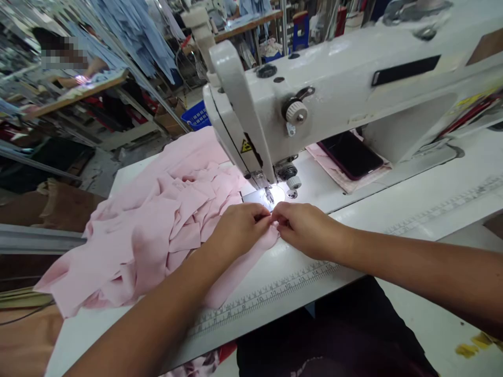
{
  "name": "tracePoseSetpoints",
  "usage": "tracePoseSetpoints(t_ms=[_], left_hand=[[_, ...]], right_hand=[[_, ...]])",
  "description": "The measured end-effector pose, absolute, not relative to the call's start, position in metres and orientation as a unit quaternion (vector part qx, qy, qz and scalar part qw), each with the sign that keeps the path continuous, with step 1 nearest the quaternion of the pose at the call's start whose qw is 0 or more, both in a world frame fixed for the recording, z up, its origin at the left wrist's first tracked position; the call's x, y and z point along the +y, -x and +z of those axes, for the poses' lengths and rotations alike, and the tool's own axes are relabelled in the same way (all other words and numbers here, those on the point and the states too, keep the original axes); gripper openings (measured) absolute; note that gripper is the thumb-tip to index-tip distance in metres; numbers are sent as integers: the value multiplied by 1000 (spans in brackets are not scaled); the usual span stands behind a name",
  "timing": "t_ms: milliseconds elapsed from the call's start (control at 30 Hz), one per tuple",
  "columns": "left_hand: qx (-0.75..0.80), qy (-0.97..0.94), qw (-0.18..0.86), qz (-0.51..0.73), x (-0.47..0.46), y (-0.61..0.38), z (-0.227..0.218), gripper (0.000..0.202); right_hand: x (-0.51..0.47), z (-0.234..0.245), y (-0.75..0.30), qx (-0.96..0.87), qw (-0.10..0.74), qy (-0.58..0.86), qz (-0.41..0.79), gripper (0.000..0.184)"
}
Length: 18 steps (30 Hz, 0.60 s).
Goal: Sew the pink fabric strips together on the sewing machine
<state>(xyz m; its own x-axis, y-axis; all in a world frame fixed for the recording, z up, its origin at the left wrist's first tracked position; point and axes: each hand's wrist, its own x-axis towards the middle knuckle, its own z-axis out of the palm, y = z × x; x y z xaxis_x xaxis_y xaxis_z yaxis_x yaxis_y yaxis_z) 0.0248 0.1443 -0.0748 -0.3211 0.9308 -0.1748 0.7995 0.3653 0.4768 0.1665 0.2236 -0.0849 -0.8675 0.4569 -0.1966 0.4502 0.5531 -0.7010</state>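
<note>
My left hand [241,225] and my right hand [299,226] meet just in front of the lit needle area of a white sewing machine [334,84]. Both pinch the edge of a pink fabric piece [236,277], which hangs down toward me below my left wrist. The presser foot [269,196] is slightly beyond my fingertips. What exactly lies between the fingers is partly hidden by the hands. To the left, a large heap of pink cut fabric pieces [153,230] covers that side of the table.
A dark phone [351,154] lies on folded pink cloth under the machine arm. A printed ruler scale [275,293] runs along the table's front. Behind are a blue basket [196,116], hanging light-blue garments [137,36] and another person [74,57] at a table.
</note>
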Motion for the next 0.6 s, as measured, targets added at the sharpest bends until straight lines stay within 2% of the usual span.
tracePoseSetpoints(t_ms=[133,233,333,467,600], left_hand=[[800,-534,224,156,148,-21,-80,9],[816,-503,239,154,150,-17,-83,11],[811,-517,224,161,149,-12,-86,15],[782,-570,180,178,144,-6,-91,15],[703,-673,72,216,133,-3,-94,13]], right_hand=[[230,-90,-166,-960,-8,136,244,22],[238,-101,-173,-987,40,2,156,20],[246,-110,-180,-987,90,-93,97,26],[250,-115,-185,-985,120,-102,68,34],[250,-115,-184,-985,126,-96,72,36]])
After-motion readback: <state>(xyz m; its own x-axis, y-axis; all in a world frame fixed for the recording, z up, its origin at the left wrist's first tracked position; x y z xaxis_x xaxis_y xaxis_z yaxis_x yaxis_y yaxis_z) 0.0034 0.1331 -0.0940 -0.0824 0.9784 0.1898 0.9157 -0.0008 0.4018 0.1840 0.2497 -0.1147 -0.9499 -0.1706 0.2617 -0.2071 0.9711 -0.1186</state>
